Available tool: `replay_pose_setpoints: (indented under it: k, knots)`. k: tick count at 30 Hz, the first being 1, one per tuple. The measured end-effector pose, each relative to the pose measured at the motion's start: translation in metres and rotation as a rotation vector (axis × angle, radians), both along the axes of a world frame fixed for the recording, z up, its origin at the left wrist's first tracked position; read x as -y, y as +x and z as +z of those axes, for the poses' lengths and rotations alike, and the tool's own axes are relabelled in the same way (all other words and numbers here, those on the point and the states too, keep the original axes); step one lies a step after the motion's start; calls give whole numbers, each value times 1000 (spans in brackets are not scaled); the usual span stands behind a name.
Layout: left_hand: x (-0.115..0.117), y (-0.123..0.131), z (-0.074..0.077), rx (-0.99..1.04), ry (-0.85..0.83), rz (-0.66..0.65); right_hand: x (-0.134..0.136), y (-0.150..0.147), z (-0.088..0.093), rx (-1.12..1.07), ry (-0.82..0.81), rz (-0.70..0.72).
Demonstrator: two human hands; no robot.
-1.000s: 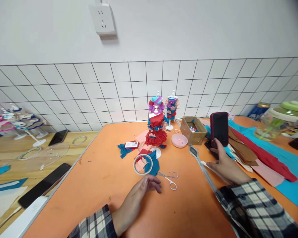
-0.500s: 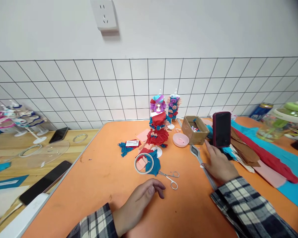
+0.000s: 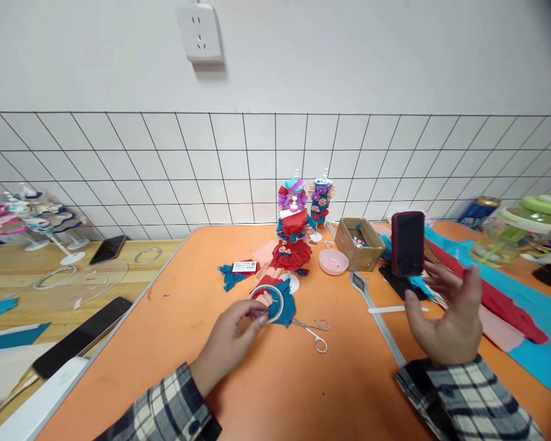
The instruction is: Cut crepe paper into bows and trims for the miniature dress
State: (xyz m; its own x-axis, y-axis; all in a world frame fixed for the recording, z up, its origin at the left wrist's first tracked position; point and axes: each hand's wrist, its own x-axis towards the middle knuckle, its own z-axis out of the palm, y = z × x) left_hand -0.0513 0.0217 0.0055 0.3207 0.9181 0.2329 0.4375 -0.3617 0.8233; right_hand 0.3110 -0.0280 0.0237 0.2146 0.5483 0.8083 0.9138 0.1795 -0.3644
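My left hand (image 3: 234, 337) is closed with thumb and fingertips on the near left rim of a roll of double-sided tape (image 3: 281, 301). Beneath the roll lie blue fabric scraps (image 3: 288, 309) and small pink pieces. Just right of it rest small scissors (image 3: 313, 332) with spread handles. My right hand (image 3: 450, 324) is raised with fingers apart and nothing in it, close to an upright phone in a dark red case (image 3: 408, 245). A white strip (image 3: 397, 309) lies on the table left of that hand. Farther back stands a doll-sized dress form (image 3: 292, 242) in red and blue ruffles.
Behind are another dress form (image 3: 321, 199), a pink bowl (image 3: 333, 261) and a cardboard box (image 3: 362, 248). Fabric lengths (image 3: 496, 294) and a clear jug (image 3: 500, 236) occupy the right. A zipper-like grey strip (image 3: 381, 324) crosses the table. Phones (image 3: 82, 337) lie left.
My left hand has moved forward and left onto the tape roll. My right hand has lifted off the table and shifted right, its fingers spreading; the white strip now shows.
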Motion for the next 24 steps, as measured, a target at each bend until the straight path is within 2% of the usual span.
replay_pose_setpoints:
  k: [2, 4, 7, 9, 11, 14, 17, 19, 21, 24]
  knots:
    - [-13, -11, 0, -18, 33, 72, 10, -25, -4, -1, 86, 180]
    - [-21, -18, -1, -72, 82, 90, 18, -52, -14, -49, 98, 377]
    - [-19, -16, -3, -166, 184, 11, 24, -89, -29, -96, -124, 662]
    - [-12, -10, -3, -181, 225, -65, 21, -107, -34, -132, -272, 754]
    - [-6, -3, -3, -175, 223, -116, 12, -117, -33, -261, -352, 781]
    - [-3, 0, -3, -166, 181, -126, -13, -115, -25, -484, -496, 803]
    - [-6, -4, -5, -134, 136, -90, -40, -98, -20, -691, -782, 851]
    - [-9, -7, -6, -118, 115, -78, -52, -84, -21, -655, -905, 901]
    - [-10, -8, -7, -117, 109, -88, -58, -70, -24, -535, -980, 886]
    - [-9, -8, -8, -137, 104, -130, -61, -46, -23, -358, -966, 716]
